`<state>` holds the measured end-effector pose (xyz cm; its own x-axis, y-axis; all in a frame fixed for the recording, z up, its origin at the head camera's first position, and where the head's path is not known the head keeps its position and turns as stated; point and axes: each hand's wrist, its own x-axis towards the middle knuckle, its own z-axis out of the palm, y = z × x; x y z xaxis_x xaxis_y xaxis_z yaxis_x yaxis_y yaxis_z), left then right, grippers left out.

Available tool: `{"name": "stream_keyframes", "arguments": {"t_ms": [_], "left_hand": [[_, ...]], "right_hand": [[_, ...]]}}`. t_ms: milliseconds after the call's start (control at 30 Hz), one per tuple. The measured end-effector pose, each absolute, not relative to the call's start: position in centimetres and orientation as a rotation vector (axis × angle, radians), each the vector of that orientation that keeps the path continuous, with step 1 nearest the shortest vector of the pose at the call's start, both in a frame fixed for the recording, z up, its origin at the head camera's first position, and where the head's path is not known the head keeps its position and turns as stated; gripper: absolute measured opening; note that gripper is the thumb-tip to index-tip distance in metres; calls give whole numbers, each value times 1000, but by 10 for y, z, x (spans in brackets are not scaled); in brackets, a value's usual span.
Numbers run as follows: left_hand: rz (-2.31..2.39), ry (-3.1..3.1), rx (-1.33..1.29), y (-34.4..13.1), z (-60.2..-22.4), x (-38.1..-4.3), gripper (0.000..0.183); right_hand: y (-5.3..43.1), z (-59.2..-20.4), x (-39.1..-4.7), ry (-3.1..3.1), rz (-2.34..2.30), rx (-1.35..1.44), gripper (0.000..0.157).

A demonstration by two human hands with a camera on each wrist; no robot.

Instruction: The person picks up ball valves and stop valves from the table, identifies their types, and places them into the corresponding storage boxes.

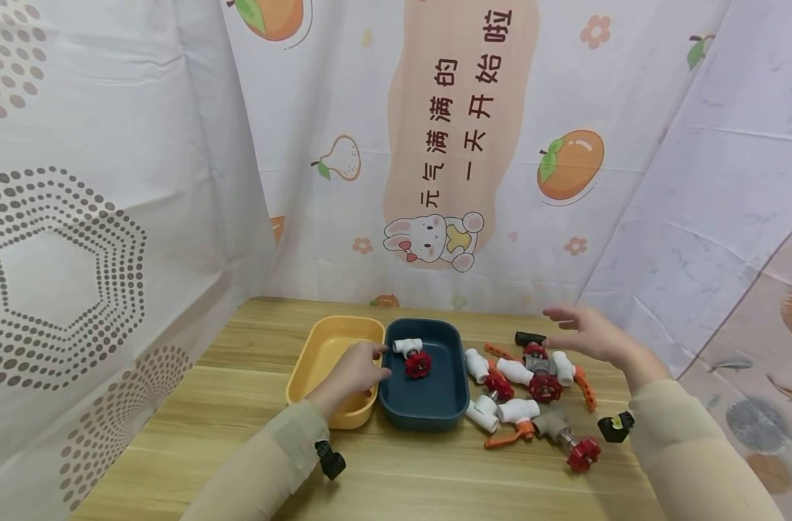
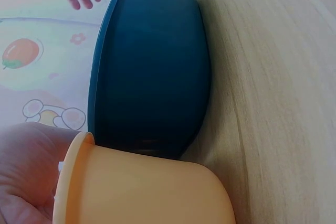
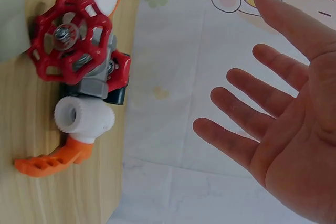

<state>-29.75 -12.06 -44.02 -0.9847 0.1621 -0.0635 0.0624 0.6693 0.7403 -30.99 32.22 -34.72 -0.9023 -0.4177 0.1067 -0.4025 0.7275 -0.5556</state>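
My left hand [image 1: 359,370] hovers over the right side of the yellow bin [image 1: 302,373], thumb and index finger apart and pointing at the navy bin beside it. A small reddish spot shows under that hand; what it belongs to is hidden. Inside the navy bin [image 1: 424,405] lies a white valve with a red handwheel [image 1: 418,365]. With its fingers spread and holding nothing, my right hand [image 1: 594,334] is raised above the far right of a valve pile. Nearest to it are a grey valve with red handwheels [image 3: 97,80] and a white valve with an orange lever [image 3: 84,116].
Right of the navy bin, several valves lie close together, among them a white one with an orange lever [image 1: 519,412] and a grey one with a red handwheel [image 1: 555,423]. A printed curtain [image 1: 343,217] hangs behind the wooden table [image 1: 239,369].
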Motion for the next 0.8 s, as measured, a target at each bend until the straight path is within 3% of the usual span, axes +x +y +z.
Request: {"name": "stream_keyframes", "arguments": {"t_ms": [600, 800], "left_hand": [[1217, 2756, 198, -122, -441, -298, 55], [1219, 2751, 196, -122, -442, -299, 55]], "right_hand": [[333, -367, -295, 2959, -829, -767, 67], [338, -372, -290, 2857, -889, -673, 68]]}}
